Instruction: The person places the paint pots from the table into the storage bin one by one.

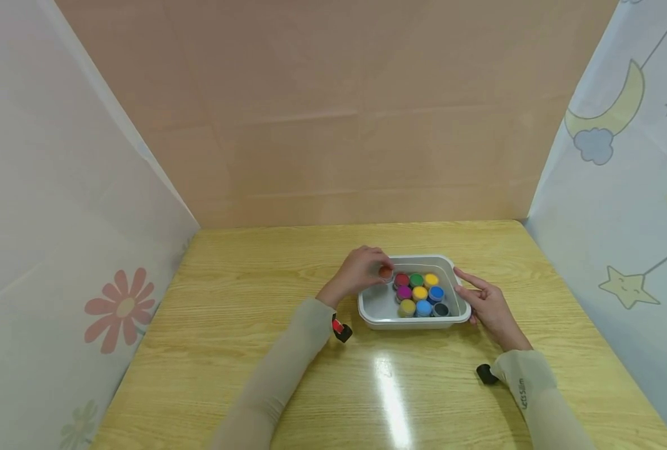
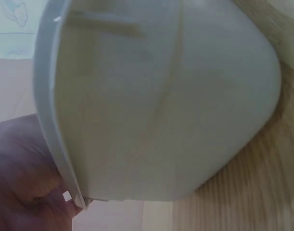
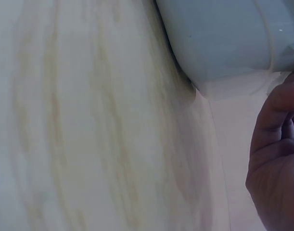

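Note:
A white plastic tray (image 1: 378, 307) stands on the table with several small paint pots in it, among them a green pot (image 1: 416, 280), a magenta pot (image 1: 403, 294) and a black pot (image 1: 440, 310). Over the tray's left rim, my left hand (image 1: 361, 270) pinches an orange-brown paint pot (image 1: 386, 272) between thumb and fingers, beside the red pot (image 1: 401, 280). My right hand (image 1: 492, 311) grips the tray by its right rim. The left wrist view shows the tray's outer wall (image 2: 185, 106) large, with the left hand (image 2: 26, 178) at its rim; the held pot is hidden there.
The wooden table (image 1: 243, 281) reaches back to a brown paper-covered wall (image 1: 356, 125). Patterned white panels flank it, with a flower print (image 1: 124, 307) at left and a moon print (image 1: 614, 106) at right. Black wrist devices (image 1: 342, 332) sit at both cuffs.

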Demonstrator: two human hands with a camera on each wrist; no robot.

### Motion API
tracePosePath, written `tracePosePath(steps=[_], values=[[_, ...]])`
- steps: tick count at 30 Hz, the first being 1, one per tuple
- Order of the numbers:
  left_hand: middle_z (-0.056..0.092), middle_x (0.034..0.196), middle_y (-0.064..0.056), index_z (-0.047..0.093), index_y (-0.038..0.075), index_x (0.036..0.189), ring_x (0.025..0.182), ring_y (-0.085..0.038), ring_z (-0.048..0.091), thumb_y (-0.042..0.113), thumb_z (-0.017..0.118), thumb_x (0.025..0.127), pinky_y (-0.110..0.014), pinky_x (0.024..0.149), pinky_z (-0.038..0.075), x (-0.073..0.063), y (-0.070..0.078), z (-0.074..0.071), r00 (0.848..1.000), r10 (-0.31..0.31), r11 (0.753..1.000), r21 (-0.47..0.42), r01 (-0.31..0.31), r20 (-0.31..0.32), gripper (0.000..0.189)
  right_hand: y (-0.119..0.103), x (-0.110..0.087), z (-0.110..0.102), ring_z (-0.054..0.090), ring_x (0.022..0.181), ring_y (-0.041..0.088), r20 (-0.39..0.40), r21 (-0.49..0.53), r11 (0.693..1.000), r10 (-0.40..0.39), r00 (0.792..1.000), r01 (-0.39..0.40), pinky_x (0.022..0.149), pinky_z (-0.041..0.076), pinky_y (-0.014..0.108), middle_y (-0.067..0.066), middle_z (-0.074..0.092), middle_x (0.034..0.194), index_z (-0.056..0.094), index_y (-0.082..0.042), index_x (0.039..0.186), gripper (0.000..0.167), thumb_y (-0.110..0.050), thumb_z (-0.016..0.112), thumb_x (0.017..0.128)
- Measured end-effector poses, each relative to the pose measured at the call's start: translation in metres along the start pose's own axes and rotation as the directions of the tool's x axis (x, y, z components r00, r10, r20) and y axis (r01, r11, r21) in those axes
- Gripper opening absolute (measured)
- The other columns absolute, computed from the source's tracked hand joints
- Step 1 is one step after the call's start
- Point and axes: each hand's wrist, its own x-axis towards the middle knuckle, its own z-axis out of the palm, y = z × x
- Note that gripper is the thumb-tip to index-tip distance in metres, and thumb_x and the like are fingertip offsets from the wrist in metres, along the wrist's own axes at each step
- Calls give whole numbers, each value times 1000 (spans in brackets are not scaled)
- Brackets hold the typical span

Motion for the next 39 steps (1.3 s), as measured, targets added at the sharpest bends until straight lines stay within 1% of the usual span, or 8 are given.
tracePosePath(steps=[5,8,13,16,19,27,33,39], values=[[72,122,7,77,24,118,115,-16,58,22,86,87,-37,103,44,7,3,1,999,-10,997,74,7,43,32,-1,0,1,49,40,3,1,-11,1000,-4,1000,4,40,45,22,-1,78,76,43,-15,158,56,-26,61,106],[72,120,8,78,23,118,111,-15,58,23,85,87,-36,99,45,10,5,4,999,-7,994,111,1,51,31,-1,0,1,49,40,3,-4,-30,1000,-4,1000,4,40,46,22,-1,78,77,43,-15,158,56,-27,61,106],[72,115,10,78,25,112,106,-14,56,23,82,91,-34,95,46,11,7,8,997,-4,985,175,-9,73,21,-1,0,2,49,40,4,-8,-46,999,7,1000,-8,40,46,23,0,77,75,45,-17,157,55,-28,61,106],[72,110,10,79,26,107,104,-13,54,22,78,95,-34,94,44,12,9,9,996,-19,985,174,4,88,13,-1,1,2,49,41,4,-5,-50,999,10,1000,-11,40,46,22,-2,78,78,44,-18,158,56,-29,61,106],[71,107,10,79,26,105,103,-13,52,22,76,96,-34,92,44,12,10,10,995,-28,985,175,12,91,10,-1,1,2,49,42,4,-10,-48,999,11,1000,-11,41,46,22,-3,79,81,44,-19,158,56,-29,62,105],[72,109,13,80,27,107,102,-12,51,24,76,96,-32,92,43,14,11,12,996,-20,978,207,2,84,12,-3,1,0,49,42,7,0,-28,1000,10,1000,-10,41,46,23,-1,79,80,43,-17,158,58,-28,62,105],[70,105,14,79,28,106,103,-11,50,18,76,95,-32,92,43,13,13,12,997,-5,976,219,-13,79,15,-4,0,1,49,41,6,-18,-33,999,15,1000,-16,40,46,23,-4,79,82,45,-20,157,56,-28,63,105],[71,110,14,79,28,108,104,-11,50,12,74,96,-31,92,43,12,14,14,997,0,967,256,-19,76,20,-3,-1,0,49,41,5,-10,-18,1000,7,1000,-7,40,45,22,-2,80,83,44,-18,158,56,-27,62,105]])
